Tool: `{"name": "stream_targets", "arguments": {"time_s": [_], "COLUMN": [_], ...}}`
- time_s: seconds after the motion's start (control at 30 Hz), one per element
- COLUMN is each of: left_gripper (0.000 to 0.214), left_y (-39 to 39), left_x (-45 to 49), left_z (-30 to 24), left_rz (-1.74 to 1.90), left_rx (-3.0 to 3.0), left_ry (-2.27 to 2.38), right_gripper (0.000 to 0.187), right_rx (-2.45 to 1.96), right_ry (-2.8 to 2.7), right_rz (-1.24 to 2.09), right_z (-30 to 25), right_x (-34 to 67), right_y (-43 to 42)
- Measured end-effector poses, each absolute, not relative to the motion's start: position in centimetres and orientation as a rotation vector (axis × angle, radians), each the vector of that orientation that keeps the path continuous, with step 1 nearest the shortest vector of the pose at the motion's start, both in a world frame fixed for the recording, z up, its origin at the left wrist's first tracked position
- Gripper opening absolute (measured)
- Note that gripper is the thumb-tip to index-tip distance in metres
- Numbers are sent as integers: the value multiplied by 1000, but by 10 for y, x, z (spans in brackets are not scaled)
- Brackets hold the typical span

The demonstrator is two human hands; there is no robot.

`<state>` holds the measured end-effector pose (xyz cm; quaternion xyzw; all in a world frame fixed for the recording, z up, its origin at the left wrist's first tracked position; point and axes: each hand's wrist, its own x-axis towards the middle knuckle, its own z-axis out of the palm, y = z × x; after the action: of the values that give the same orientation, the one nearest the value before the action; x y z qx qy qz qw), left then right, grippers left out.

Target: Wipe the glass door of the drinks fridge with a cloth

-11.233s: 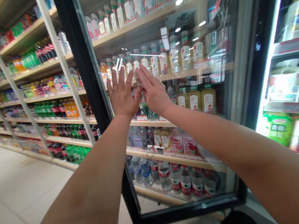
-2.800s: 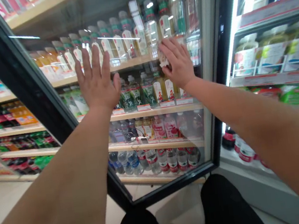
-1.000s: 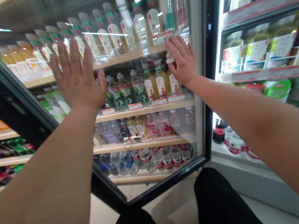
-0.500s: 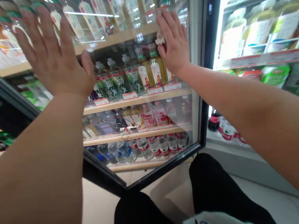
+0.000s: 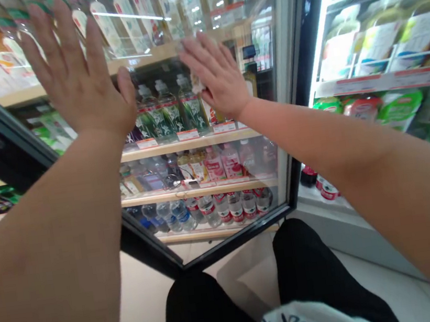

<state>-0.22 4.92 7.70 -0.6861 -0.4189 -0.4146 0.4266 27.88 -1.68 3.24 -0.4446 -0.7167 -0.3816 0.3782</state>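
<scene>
My left hand [image 5: 79, 89] lies flat and open on the glass door [image 5: 229, 243] of a drinks fridge, fingers spread, near the door's upper left. My right hand [image 5: 220, 78] presses a small crumpled white cloth [image 5: 196, 85] against the glass at the upper middle, fingers stretched over it. Only a bit of the cloth shows at the fingers' edge. The black-framed door stands swung out towards me.
Through the glass I see store shelves of bottled drinks [image 5: 205, 209]. The lit fridge interior [image 5: 379, 81] with packaged goods stands open at the right. My legs in black trousers [image 5: 312, 269] are below, over a pale tiled floor [image 5: 140, 318].
My right hand has slid the cloth leftwards across the glass, from the door's right edge to the upper middle. My left hand has stayed flat on the glass.
</scene>
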Motion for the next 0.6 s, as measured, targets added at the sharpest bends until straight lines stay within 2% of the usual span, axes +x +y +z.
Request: {"name": "stream_targets", "arguments": {"time_s": [0.1,0.27,0.33,0.43,0.5,0.6], "left_gripper": [110,102,90,73,68,66], "left_y": [54,44,29,2,-12,-23], "left_x": [-6,-3,2,11,15,19], "left_z": [75,71,70,69,69,69], "left_rz": [-1065,-1149,-1090,-949,-917,-911], "left_rx": [-1762,-1782,-1796,-1786,-1811,-1879], "left_ry": [-965,-902,-947,-1136,-1205,-1251], "right_gripper": [72,75,75,77,78,78], "right_rx": [-1024,-1164,-1118,-981,-921,-1054], "right_ry": [-2062,-1645,-1638,-1910,-2004,-1844], "right_rz": [-980,-1058,-1086,-1113,-1104,-990], "right_z": [34,51,47,40,44,56], "right_x": [274,263,258,254,254,251], "right_y": [-20,-17,-16,-17,-19,-21]}}
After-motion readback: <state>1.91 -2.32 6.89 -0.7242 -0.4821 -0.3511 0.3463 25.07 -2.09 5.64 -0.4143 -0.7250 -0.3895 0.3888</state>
